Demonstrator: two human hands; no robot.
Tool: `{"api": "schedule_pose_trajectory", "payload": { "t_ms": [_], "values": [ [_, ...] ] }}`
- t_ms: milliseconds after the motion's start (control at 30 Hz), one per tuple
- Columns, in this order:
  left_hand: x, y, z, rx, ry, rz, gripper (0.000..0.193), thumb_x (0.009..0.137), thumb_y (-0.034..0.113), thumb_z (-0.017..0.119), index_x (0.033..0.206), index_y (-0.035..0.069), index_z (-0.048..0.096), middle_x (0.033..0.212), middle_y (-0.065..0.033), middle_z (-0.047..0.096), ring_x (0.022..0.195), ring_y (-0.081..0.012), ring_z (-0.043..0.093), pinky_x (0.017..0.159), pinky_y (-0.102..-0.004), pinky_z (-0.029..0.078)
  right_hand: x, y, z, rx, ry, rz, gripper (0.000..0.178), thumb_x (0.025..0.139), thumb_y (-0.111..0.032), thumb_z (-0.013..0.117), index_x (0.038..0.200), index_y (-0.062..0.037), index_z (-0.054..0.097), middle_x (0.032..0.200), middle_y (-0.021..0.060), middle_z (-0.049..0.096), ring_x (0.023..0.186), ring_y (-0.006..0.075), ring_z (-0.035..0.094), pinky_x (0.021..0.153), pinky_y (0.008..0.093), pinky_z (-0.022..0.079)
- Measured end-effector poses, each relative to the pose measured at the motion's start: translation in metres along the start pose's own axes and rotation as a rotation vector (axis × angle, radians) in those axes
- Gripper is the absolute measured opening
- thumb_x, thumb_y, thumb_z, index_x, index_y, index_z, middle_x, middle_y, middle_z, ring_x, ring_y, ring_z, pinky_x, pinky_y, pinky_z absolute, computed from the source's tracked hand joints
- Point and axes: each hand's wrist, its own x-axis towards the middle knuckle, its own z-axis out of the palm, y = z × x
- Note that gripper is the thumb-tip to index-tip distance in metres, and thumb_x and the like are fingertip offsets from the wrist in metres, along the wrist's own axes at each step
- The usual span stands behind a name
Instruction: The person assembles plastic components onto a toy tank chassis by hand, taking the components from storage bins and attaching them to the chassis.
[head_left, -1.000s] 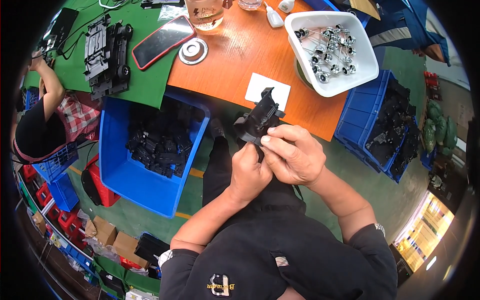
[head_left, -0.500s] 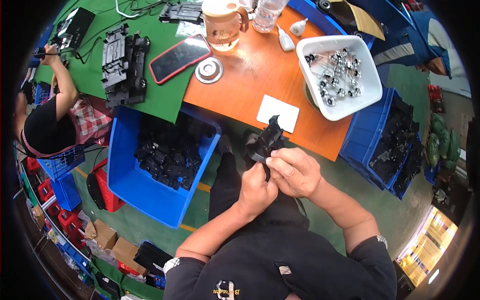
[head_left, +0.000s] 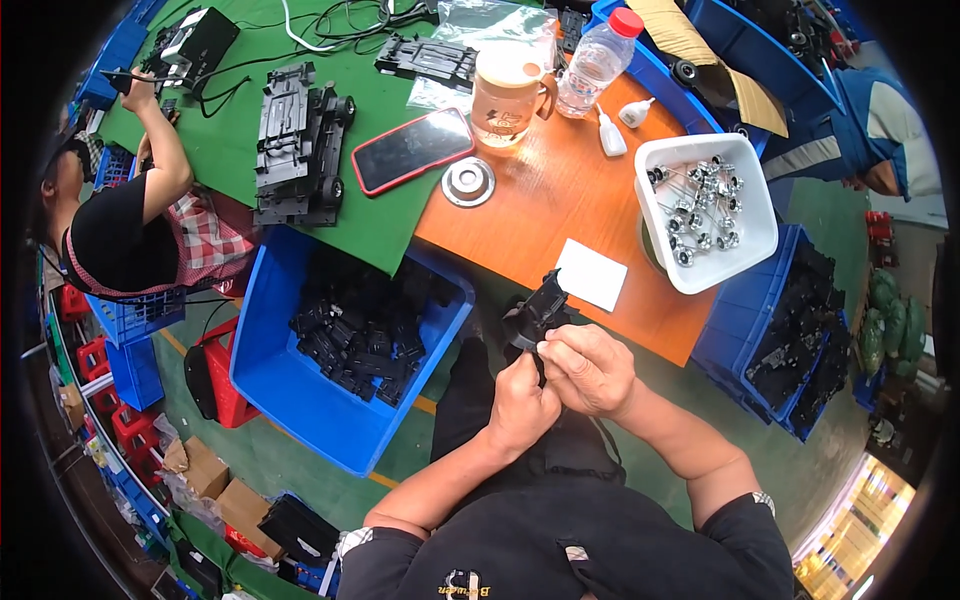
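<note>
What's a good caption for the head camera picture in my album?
Left hand and right hand together hold a black part by an orange-brown table.

Plastic part (head_left: pixel 528 322) before table (head_left: pixel 540 215), card (head_left: pixel 595 275) behind it, tub (head_left: pixel 732 268) right, bin (head_left: pixel 300 410) left.

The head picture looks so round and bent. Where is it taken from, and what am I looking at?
No machine here: the left hand and right hand are a person's own, bare. The camera sits on that person's head, looking down. Its very wide lens bends straight edges; the picture's left is the person's left.

Together the hands hold a black part near the front edge of the table. On the orange tabletop are a cup, a bottle, a card and a white tub of metal parts. A phone lies mostly on the green cloth. Lower down, a blue bin holds black pieces.
</note>
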Motion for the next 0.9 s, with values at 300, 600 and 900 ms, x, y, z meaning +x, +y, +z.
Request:
{"api": "schedule_pose_trajectory", "payload": {
  "t_ms": [300,600,900],
  "values": [
    [0.01,0.002,-0.022,-0.035,0.046,-0.013,0.014,0.075,-0.004,0.06,0.087,-0.004,0.052,0.073,-0.0237,0.057,0.066,-0.0429,0.058,0.054,-0.0415,0.047,0.018,-0.003,0.02,0.004,-0.014,-0.031,0.027,0.067,0.006,0.07,0.093,0.0044,0.063,0.086,0.0138,0.061,0.066,0.0255,0.062,0.056,0.0309,0.053],
    [0.011,-0.014,-0.044,0.05,0.043,-0.037,0.013,0.071,-0.009,0.054,0.082,-0.004,0.051,0.073,-0.0247,0.057,0.07,-0.0446,0.057,0.058,-0.0452,0.046,0.034,-0.009,0.042,-0.006,-0.018,-0.049,0.022,0.067,0.006,0.07,0.088,0.0031,0.064,0.084,0.0152,0.062,0.066,0.0256,0.062,0.055,0.0307,0.051],
    [0.025,-0.023,-0.077,-0.145,0.051,-0.099,0.017,0.08,-0.002,0.06,0.096,-0.003,0.056,0.079,-0.0218,0.063,0.072,-0.0384,0.064,0.058,-0.0373,0.049,0.051,-0.023,0.063,0.062,-0.018,0.062,0.029,0.07,0.009,0.071,0.098,0.0025,0.064,0.087,0.0152,0.064,0.072,0.0238,0.064,0.064,0.0299,0.053]
  ]
}}
